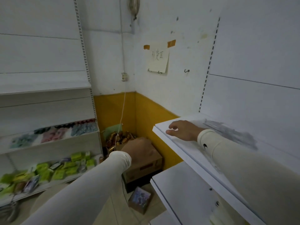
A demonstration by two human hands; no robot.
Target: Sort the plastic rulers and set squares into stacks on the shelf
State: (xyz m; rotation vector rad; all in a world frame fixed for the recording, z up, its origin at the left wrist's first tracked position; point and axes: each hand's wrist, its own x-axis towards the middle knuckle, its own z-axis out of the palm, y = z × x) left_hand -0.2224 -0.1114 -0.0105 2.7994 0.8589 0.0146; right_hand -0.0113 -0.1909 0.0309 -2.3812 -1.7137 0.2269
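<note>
Right hand (pixel 181 129), fingers loose, rests on the shelf (pixel 164 133) beside clear rulers (pixel 230 133); left hand's (pixel 139 148) fingers hidden; gathering likely comes next.

blurred: clear rulers (pixel 230 133) | left hand (pixel 139 147) fingers unclear

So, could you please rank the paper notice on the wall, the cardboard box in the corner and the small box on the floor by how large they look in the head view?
1. Cardboard box, largest, though the left hand hides part of it.
2. Paper notice and small box on the floor look alike; the notice hangs farther off, so I won't rank them.
</note>
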